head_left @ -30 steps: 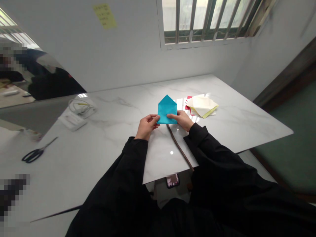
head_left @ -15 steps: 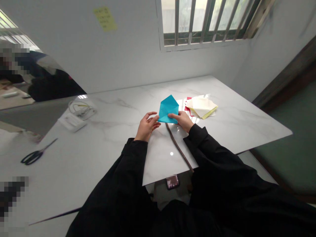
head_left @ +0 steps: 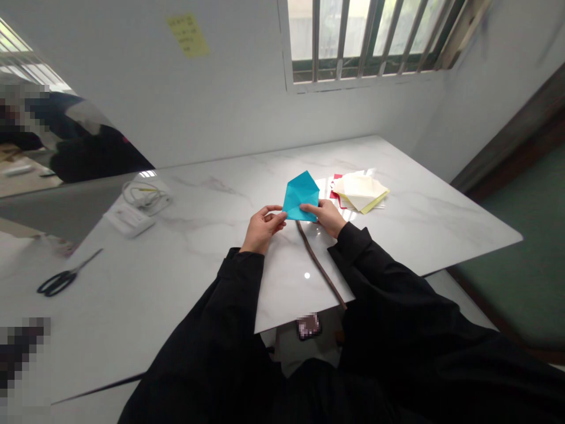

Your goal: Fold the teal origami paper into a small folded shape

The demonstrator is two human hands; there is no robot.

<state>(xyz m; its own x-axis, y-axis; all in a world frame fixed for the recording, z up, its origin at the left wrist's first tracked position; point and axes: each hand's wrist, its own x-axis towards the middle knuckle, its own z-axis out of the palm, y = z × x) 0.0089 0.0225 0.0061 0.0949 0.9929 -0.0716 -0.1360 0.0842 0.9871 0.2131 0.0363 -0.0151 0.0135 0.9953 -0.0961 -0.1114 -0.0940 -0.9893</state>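
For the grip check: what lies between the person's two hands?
The head view shows a folded teal paper between the left hand and right hand.

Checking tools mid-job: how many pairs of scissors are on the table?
1: a black-handled pair of scissors lying on the left of the table, away from the person's left hand. Others could be hidden beneath the paper pile.

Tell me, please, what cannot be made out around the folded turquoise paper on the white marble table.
In the head view:
Part of the folded turquoise paper: covered by the right hand.
Red paper: mostly hidden under the cream and yellow paper stack.
Dark rectangular object below the table edge: pixelated, kind unclear.
Yellow wall note: writing too small.
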